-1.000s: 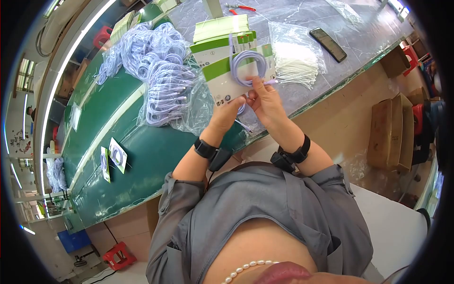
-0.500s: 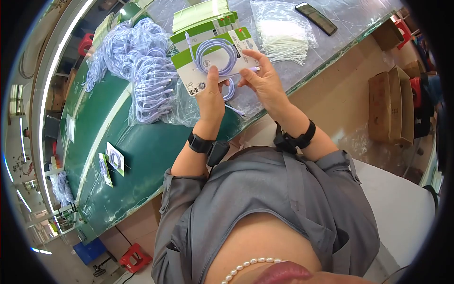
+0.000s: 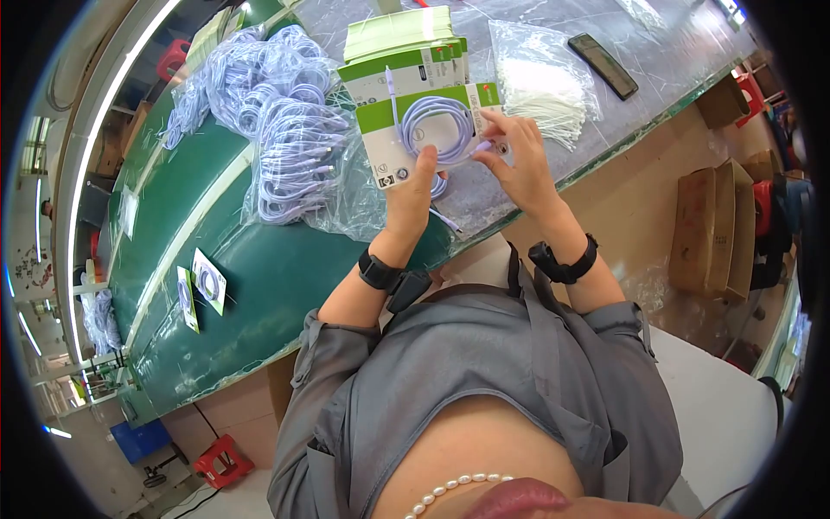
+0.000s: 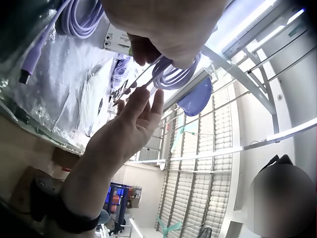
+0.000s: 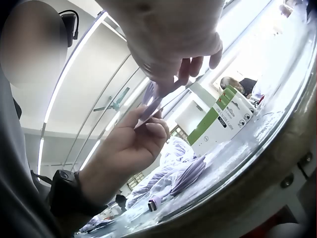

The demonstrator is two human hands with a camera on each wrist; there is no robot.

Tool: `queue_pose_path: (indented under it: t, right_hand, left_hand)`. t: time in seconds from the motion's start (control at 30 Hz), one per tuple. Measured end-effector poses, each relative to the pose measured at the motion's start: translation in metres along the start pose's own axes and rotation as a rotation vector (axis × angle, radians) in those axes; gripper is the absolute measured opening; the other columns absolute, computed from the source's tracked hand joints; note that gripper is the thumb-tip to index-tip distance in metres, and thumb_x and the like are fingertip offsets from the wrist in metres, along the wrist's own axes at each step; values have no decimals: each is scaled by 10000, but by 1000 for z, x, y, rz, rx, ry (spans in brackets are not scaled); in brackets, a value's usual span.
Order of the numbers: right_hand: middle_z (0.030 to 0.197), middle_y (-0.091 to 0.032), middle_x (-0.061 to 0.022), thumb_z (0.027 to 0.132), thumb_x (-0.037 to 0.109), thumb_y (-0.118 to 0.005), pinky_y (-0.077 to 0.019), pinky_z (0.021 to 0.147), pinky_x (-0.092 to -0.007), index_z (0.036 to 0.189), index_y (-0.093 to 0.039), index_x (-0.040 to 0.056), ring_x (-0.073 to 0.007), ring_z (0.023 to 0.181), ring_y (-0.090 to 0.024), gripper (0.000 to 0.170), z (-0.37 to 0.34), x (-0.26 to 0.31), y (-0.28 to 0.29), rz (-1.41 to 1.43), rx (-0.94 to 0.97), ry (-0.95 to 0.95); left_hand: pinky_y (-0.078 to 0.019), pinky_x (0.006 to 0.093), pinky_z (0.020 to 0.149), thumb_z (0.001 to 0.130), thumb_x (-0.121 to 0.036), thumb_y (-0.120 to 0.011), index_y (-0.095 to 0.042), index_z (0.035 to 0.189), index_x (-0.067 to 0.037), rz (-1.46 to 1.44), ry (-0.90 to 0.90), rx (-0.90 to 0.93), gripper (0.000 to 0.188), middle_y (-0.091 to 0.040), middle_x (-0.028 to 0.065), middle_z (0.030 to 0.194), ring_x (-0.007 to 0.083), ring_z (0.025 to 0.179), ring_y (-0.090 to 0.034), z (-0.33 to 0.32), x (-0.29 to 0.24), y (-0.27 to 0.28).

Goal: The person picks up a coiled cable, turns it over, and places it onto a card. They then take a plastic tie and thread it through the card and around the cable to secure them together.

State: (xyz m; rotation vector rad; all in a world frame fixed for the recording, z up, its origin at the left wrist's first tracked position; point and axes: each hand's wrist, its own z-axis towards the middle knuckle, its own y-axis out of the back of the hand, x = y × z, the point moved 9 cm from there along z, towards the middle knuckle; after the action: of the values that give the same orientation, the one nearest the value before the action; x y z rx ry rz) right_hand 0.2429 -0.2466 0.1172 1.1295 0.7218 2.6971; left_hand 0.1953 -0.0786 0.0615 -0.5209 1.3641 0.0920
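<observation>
My left hand (image 3: 411,197) grips a white-and-green printed card (image 3: 377,149) from its lower edge, thumb pressed over a coiled lilac cable (image 3: 407,130) that lies on the card's face. One cable end stands up along the card's left side. At the card's right edge my right hand (image 3: 524,169) pinches the other cable end (image 3: 483,149) between thumb and forefinger, its remaining fingers spread. In the left wrist view the coil (image 4: 181,78) shows beyond the left fingers. Another lilac cable (image 3: 440,186) lies on the table, partly hidden behind the left hand.
Behind the card stands a stack of green-and-white cards (image 3: 398,43). Bagged lilac cables (image 3: 296,160) lie to the left, a bag of white ties (image 3: 543,99) and a phone (image 3: 603,67) to the right. Two carded cables (image 3: 209,281) rest on the green tabletop (image 3: 259,277).
The right hand first worked at the coil's lower right, then drew away to the card's right edge with the cable end. The left thumb moved up onto the coil.
</observation>
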Motion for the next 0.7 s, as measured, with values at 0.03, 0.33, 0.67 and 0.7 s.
queue_pose_path:
  t: [0.03,0.33,0.67,0.7]
  right_hand:
    - [1013,-545,-55,708,118,-741,-405,854,-365,1266,-507,125,-226,887,-511,605,-1,6,-1,-45,10,61]
    - [1041,-517,-5,691,138,-709,-287,1006,-456,1171,-599,239,-183,1002,-469,503,3,82,13,-424,62,430]
    - [1029,-496,7,714,158,-604,-193,1070,-508,1058,-630,241,-177,1057,-444,354,8,132,12,-657,158,459]
    - [1029,-500,7,714,155,-601,-194,1071,-510,1015,-633,221,-178,1061,-446,309,9,132,10,-665,174,470]
  left_hand:
    - [-488,252,546,866,-55,-602,-491,1089,-10,-6,14,10,253,-584,68,920,128,693,-574,0,2,1]
    - [-543,278,625,889,-113,-571,-463,1170,-33,-401,218,141,311,-598,85,988,162,812,-624,-6,9,-1]
    - [-552,319,697,887,-222,-584,-422,1241,-61,-599,353,298,422,-570,68,1079,181,935,-607,-13,36,-7]
    - [-551,325,708,888,-223,-583,-421,1244,-62,-609,357,341,424,-568,67,1082,185,948,-603,-14,34,-9]
